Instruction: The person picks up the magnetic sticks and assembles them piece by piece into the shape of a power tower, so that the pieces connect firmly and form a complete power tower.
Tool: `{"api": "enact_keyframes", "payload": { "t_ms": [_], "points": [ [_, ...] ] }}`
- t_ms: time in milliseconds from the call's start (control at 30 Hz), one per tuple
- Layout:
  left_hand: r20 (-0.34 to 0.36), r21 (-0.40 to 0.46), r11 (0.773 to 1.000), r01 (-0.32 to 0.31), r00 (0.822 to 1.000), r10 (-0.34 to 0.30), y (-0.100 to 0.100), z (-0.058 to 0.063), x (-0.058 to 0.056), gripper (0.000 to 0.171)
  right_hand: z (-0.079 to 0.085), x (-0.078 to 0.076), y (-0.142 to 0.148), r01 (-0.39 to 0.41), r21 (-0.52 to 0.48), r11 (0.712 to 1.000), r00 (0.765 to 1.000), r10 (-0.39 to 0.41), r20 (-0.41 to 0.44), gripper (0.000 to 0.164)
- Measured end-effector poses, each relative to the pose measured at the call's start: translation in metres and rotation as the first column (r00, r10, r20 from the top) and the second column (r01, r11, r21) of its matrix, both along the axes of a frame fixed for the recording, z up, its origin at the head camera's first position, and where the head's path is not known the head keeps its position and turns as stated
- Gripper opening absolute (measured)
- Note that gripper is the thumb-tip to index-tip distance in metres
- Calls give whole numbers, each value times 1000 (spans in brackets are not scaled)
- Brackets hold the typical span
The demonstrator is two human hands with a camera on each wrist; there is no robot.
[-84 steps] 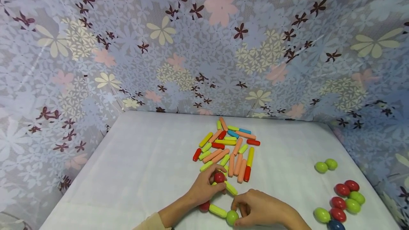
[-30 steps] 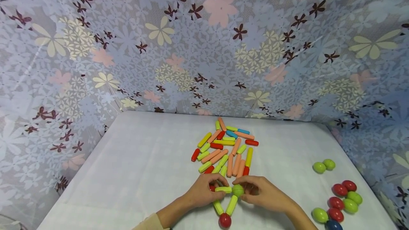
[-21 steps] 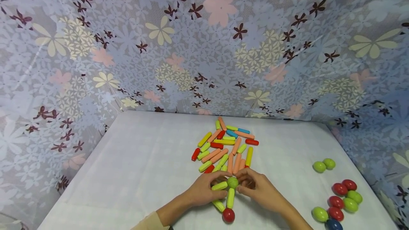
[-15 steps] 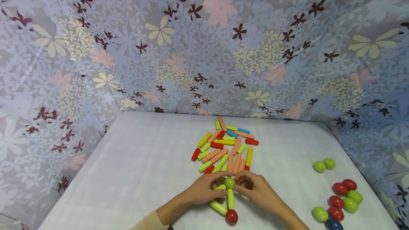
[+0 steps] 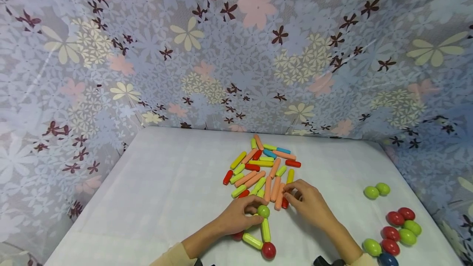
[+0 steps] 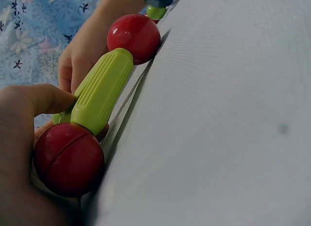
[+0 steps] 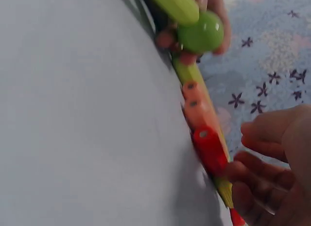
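Note:
A triangle of yellow-green magnetic rods (image 5: pixel 266 230) joined by balls lies near the table's front: a green ball (image 5: pixel 263 211) at the far corner, a red ball (image 5: pixel 268 251) at the near one. Its other red ball (image 5: pixel 238 236) is half hidden by my left hand (image 5: pixel 238 215), whose thumb and fingers hold the triangle beside the green ball. In the left wrist view, a yellow-green rod (image 6: pixel 103 90) links both red balls. My right hand (image 5: pixel 309 203) is over the near right of the rod pile, fingers parted, fingertips right at a red rod (image 7: pixel 210 150) and an orange rod (image 5: pixel 279 197).
Loose rods in several colours, among them a yellow one (image 5: pixel 238 160) and a blue one (image 5: pixel 283 150), lie behind the hands. Several red and green balls (image 5: pixel 390 246) with a dark blue ball (image 5: pixel 388 259) sit at the right. A flowered cloth (image 5: pixel 236 52) hangs behind the table.
The open shape has become a triangle, its green ball brought against a rod at the left hand. My right hand has left the green ball and moved away to the red rod.

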State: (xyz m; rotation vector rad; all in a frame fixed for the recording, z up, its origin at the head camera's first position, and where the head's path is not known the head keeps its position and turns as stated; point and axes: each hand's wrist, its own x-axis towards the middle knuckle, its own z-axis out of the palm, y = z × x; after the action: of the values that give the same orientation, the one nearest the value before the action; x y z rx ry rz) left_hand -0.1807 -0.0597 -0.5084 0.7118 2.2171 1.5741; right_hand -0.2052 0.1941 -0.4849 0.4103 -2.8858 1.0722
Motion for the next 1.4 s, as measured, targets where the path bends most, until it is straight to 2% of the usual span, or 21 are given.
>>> {"api": "enact_keyframes", "payload": {
  "t_ms": [133,267,367,467,567,767,833,1000,1133,1300,1400],
  "points": [
    [8,10,1000,1,1000,-1,1,-1,1,38,-8,-12,3,40,98,994,993,-29,-111,22],
    [17,11,1000,8,1000,-8,2,-1,1,38,-15,-17,6,84,121,989,988,-67,-139,24],
    [14,2,1000,2,1000,-2,1,0,0,38,-14,-22,6,89,124,988,987,-70,-148,25],
    [3,-2,1000,-6,1000,6,0,0,-1,38,-11,-28,4,73,146,987,989,-53,-139,29],
    [-8,4,1000,6,1000,-6,1,-2,-3,39,-7,-29,2,52,186,981,996,-38,-79,29],
    [-10,12,1000,16,1000,-15,0,-4,-3,40,-3,-22,0,-21,234,972,999,14,32,39],
    [-3,10,1000,10,1000,-10,-1,-4,-3,39,-4,-19,-2,-14,233,972,1000,8,25,46],
    [9,5,1000,1,1000,-1,-1,-2,-2,39,-7,-14,-5,38,259,965,998,-22,-65,54],
    [5,-2,1000,-9,1000,9,-1,-2,-1,39,-6,-8,-5,98,332,938,994,-78,-75,42],
    [-4,7,1000,-2,1000,2,-1,-2,-1,39,-3,-1,-2,125,473,872,992,-116,-49,29],
    [-10,4,1000,0,1000,0,-1,-3,-2,38,0,1,-1,111,484,868,993,-113,-25,34]
  ]
}}
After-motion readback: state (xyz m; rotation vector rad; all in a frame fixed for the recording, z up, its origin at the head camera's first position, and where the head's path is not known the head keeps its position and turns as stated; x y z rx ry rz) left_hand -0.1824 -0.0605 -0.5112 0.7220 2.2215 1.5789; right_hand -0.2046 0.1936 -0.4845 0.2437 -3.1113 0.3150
